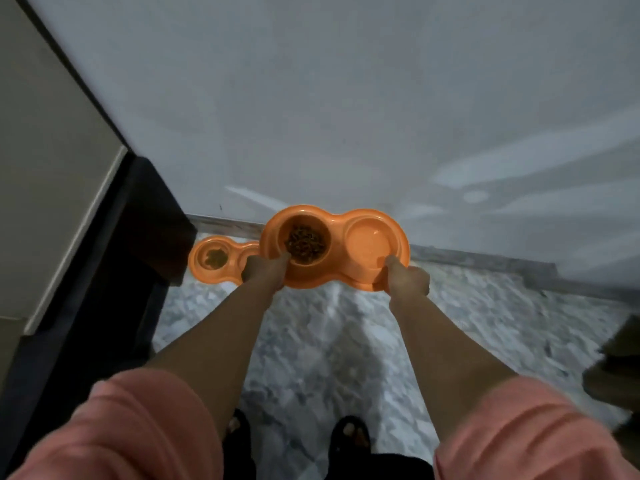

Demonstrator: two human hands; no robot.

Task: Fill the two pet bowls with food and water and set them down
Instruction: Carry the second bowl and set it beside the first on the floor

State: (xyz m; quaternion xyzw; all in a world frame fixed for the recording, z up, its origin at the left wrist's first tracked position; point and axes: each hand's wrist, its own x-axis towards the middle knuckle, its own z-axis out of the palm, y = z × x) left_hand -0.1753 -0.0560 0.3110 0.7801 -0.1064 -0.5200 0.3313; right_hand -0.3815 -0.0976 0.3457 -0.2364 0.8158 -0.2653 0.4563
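Both hands hold an orange double pet bowl up above the marble floor, near the white wall. The left hand grips its near rim by the kibble well, thumb on top; the right hand pinches the rim by the water well. A second orange bowl lies on the floor to the left, against the wall, beside a dark cabinet

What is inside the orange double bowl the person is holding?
The held double bowl has brown kibble in its left well. The right well looks orange; water there cannot be confirmed. Thumbs cover the near rim.
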